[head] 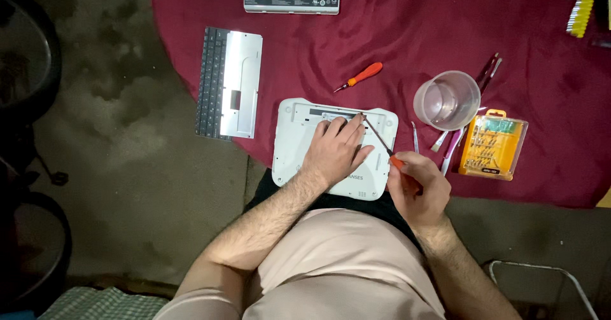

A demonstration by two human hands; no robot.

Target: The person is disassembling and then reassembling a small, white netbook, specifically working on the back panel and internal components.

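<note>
A small white laptop base (294,143) lies bottom-up on a dark red cloth (407,33) in front of me. My left hand (335,149) rests flat on it, fingers spread toward its far edge. My right hand (417,189) grips an orange-handled screwdriver (380,142); its thin shaft slants up-left, with the tip at the base's far edge near my left fingertips.
A keyboard panel (228,83) lies at the cloth's left edge and a grey battery pack (291,0) at the top. A second orange screwdriver (360,76), a clear plastic cup (447,100), tweezers (415,136), pry tools and an orange bit case (493,148) sit to the right.
</note>
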